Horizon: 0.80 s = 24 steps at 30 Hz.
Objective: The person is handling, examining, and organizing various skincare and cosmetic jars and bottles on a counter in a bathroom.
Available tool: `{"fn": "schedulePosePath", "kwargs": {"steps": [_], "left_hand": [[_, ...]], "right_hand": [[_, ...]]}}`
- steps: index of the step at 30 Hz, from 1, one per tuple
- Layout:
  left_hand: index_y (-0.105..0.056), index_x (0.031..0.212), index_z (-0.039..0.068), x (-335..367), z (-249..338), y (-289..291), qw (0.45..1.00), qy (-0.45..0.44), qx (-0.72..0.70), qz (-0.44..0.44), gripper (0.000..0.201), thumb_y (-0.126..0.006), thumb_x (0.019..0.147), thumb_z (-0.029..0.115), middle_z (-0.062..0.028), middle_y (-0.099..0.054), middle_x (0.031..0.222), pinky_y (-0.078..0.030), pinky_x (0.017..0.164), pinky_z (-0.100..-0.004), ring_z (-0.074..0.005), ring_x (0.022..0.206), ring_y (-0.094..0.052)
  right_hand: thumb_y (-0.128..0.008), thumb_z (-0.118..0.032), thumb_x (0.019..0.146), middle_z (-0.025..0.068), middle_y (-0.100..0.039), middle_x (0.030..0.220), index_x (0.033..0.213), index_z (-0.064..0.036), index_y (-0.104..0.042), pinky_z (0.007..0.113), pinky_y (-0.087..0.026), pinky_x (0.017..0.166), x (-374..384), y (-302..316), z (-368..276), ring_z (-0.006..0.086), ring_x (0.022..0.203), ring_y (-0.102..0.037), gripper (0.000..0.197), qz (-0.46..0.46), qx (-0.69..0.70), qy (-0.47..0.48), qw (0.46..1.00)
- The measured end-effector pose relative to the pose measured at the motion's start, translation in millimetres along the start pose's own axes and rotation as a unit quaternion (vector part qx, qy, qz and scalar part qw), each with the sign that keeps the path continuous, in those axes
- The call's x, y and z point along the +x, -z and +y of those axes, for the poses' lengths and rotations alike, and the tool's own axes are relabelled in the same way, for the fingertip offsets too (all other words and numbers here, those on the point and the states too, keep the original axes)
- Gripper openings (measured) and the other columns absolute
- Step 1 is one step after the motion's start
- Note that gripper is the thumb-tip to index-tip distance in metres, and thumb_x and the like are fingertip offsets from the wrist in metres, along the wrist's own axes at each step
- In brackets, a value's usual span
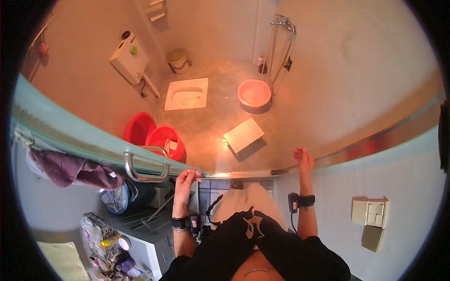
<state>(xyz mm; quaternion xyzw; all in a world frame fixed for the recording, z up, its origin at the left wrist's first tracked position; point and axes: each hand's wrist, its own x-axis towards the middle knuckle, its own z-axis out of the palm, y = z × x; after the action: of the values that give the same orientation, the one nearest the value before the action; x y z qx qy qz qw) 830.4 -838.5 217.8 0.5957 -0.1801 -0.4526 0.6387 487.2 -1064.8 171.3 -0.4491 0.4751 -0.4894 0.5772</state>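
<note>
Far left: a purple towel (77,169) was seen hung outside the curved glass door (82,125). On the door, a metal handle (128,164) was left ungripped. Through the opening, two red tubs were noted low by the wall: the left tub (138,127) tilted, the right tub (159,136) with a pale item inside. Farther in, a white squat toilet (186,95) was set into the floor.

The left hand (186,181) was held just right of the handle, near the metal threshold (239,175). Its fingers were bent and drawn close; whether the tips were pressed together could not be told, and no object was seen in them.

Between the hands, beyond the threshold, a white low stool (244,136) and a pink basin (254,92) were placed apart on the floor.

The right hand (303,158) was raised beside the doorway's right edge, fingers loosely curled and slightly parted; contact could not be confirmed. Progress, as judged: doorway opened, nothing picked up; any handling of the contents was still to be started.
</note>
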Motion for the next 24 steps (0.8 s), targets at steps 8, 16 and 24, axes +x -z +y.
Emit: {"fn": "schedulePosePath", "kwargs": {"steps": [8, 16, 24], "left_hand": [[-0.055, 0.085, 0.003, 48.7, 9.6, -7.9, 0.998, 0.021, 0.05, -0.032, 0.018, -0.047, 0.09, 0.018, -0.0034, -0.058, 0.081, -0.041, 0.064, -0.0228, -0.0103, 0.065, -0.05], [-0.057, 0.086, 0.004, 84.6, 3.2, -8.2, 1.0, 0.022, 0.009, 0.021, 0.017, -0.052, 0.088, 0.02, -0.0038, -0.059, 0.083, -0.042, 0.06, -0.0228, -0.0106, 0.072, -0.054], [-0.057, 0.087, 0.004, 119.8, 12.9, -39.7, 0.985, 0.044, -0.006, 0.164, 0.018, -0.049, 0.089, 0.021, -0.0047, -0.06, 0.086, -0.042, 0.065, -0.023, -0.0096, 0.066, -0.051]], "right_hand": [[-0.049, -0.022, 0.09, 0.0052, -0.057, 0.099, 0.106, -0.0037, -0.052, 0.026, -0.042, 0.078, 38.4, -14.6, 8.5, 0.0129, 0.089, -0.053, 0.025, 0.044, -0.11, 0.045, 0.992], [-0.047, -0.016, 0.09, 0.0069, -0.057, 0.105, 0.109, -0.0007, -0.05, 0.027, -0.039, 0.085, 145.1, -22.9, 13.0, 0.0153, 0.097, -0.052, 0.025, 0.026, -0.128, 0.076, 0.988], [-0.04, -0.011, 0.09, 0.0176, -0.037, 0.133, 0.129, 0.0008, -0.033, 0.032, -0.027, 0.101, 380.0, -127.6, -42.5, 0.0251, 0.123, -0.035, 0.042, -0.093, -0.172, 0.207, 0.959]]}}
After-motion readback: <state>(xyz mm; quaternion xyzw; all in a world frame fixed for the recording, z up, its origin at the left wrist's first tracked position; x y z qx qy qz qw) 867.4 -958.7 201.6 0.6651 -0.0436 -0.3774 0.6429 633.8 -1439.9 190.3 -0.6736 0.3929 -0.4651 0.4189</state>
